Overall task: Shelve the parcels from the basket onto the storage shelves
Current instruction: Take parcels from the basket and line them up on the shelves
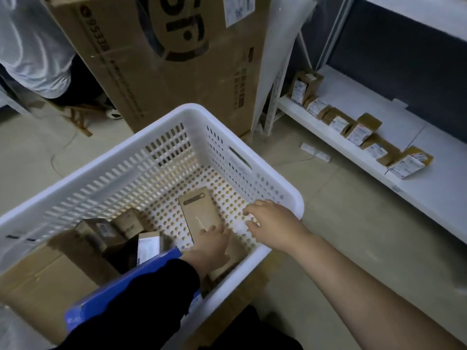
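Note:
A white perforated basket sits on the floor in front of me. Inside it lie a flat brown parcel, several small cardboard boxes at the left and a blue box at the near wall. My left hand, in a dark sleeve, reaches into the basket and rests on the near end of the flat brown parcel. My right hand hovers over the basket's right side with its fingers spread, holding nothing. The white storage shelf at the right carries a row of small labelled parcels.
A very large cardboard box stands upright behind the basket. A person in a light top sits at the upper left by a wooden stool. A small white item lies on the floor before the shelf. A flat carton lies left of the basket.

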